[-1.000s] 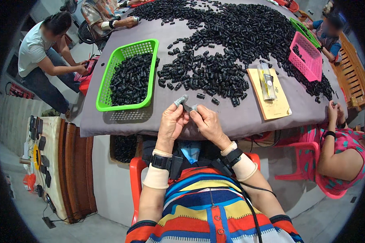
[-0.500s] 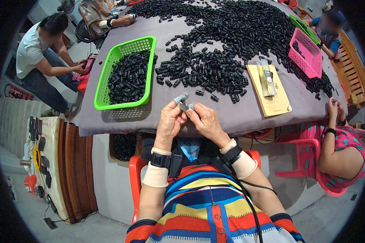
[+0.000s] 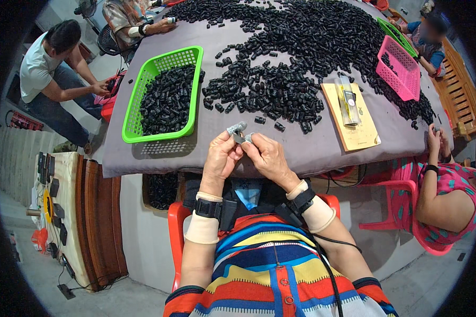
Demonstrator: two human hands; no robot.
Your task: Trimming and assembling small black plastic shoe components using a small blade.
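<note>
Above the near edge of the cloth-covered table, my left hand [image 3: 221,157] and my right hand [image 3: 270,159] meet fingertip to fingertip. Grey wrapping [image 3: 237,128] covers the tip of my left index finger, and a similar grey covering shows at the tips of my right hand. Both hands are closed in a pinch; what lies between the fingers is too small and too hidden to name. Just beyond them several short black cylindrical pieces [image 3: 280,127] lie loose, in front of a spread pile of the same pieces [image 3: 269,90].
A green basket [image 3: 195,100] holding black pieces stands left. On the right lie a yellow notepad [image 3: 362,138] and a caliper in a clear case [image 3: 348,103]. Farther right are a pink basket [image 3: 407,87] and a green basket [image 3: 384,27]. Other people sit around the grey-covered table [image 3: 164,161].
My hands stay in nearly the same place, with only a slight shift of the fingers. The person at the left has moved their head and hands a little.
</note>
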